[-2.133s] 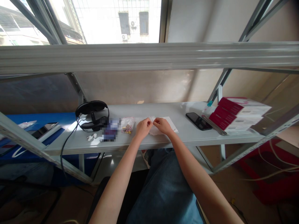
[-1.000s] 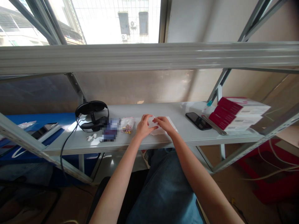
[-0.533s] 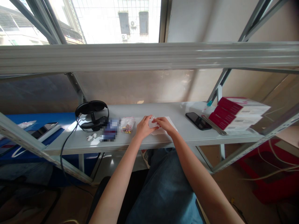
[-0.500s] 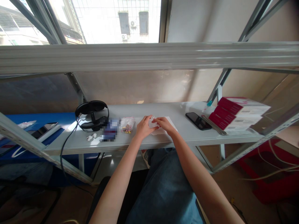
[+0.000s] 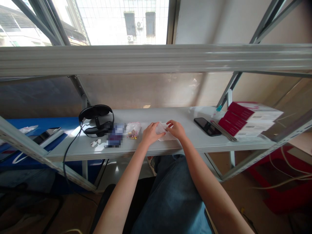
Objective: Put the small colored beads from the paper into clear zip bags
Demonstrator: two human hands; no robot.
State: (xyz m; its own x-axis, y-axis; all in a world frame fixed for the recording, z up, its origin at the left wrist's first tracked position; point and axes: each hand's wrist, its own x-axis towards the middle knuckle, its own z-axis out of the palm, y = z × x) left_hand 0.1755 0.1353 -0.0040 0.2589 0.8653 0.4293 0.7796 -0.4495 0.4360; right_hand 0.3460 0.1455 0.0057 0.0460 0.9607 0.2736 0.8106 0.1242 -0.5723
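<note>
My left hand [image 5: 150, 134] is curved round a small whitish, see-through piece [image 5: 160, 128], thumb and fingers at its edges. I cannot make out whether that is a small plastic bag or a thin sheet. Just to its right is my right hand [image 5: 176, 130], its fingers bent and its thumb drawn in at the edge of the whitish piece; what it pinches, if anything, is too small to name. Under both hands lies a white sheet of paper [image 5: 168, 137]. Left of my left hand is a clear bag [image 5: 133, 130] with small coloured pieces in it.
A black headset [image 5: 96, 122] with a cable, white earbuds [image 5: 95, 142] and a blurred packet [image 5: 115, 136] lie on the left of the shelf [image 5: 151, 114]. A black phone [image 5: 207, 126] and stacked red-and-white boxes [image 5: 248, 118] are on the right. A metal beam [image 5: 156, 58] crosses ahead.
My right hand has moved a little to the right, away from my left fingers, and its fingers have bent up more. My left hand stays in place round the whitish piece.
</note>
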